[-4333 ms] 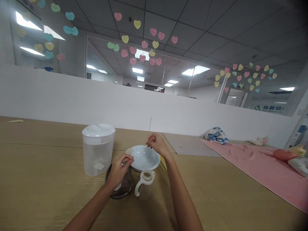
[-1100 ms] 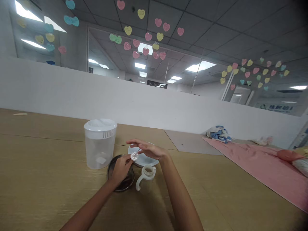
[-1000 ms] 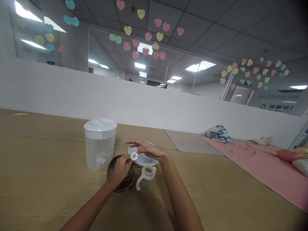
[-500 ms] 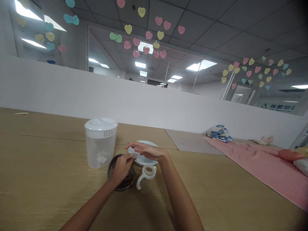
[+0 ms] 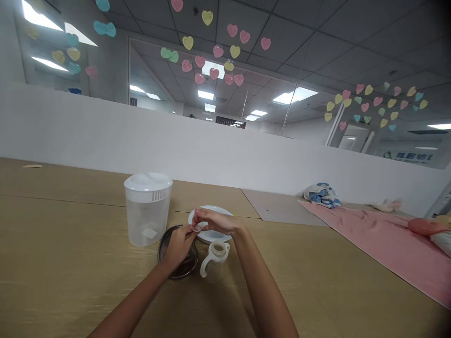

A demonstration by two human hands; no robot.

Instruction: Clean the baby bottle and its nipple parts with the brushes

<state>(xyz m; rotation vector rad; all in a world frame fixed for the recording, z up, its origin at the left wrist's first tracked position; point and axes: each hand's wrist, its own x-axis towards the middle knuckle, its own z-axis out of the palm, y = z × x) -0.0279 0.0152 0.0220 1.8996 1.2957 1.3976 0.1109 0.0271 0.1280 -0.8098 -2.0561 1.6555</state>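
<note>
Pale and shiny, a small round disc [image 5: 198, 227] is pinched up in the air between the two hands. It is thin and looks a bit see-through, but it is too small to tell much more. The left hand [image 5: 178, 246] comes up from the lower left, and its fingers are closed on the disc. The right hand [image 5: 219, 222] reaches across from the right, palm down, with its fingers curled in on the other side. Both hands are holding the disc in a small pinch. The disc is over the edge of a dark round dish [image 5: 177, 256] and just beside a white plate [image 5: 220, 214]. Near them stand a clear jug with a white lid [image 5: 148, 220] and a clear cup with a white handle [image 5: 214, 259]. That makes two hands, one disc, one dish, one plate, one jug and one cup, all on a tan table [image 5: 70, 272].
</note>
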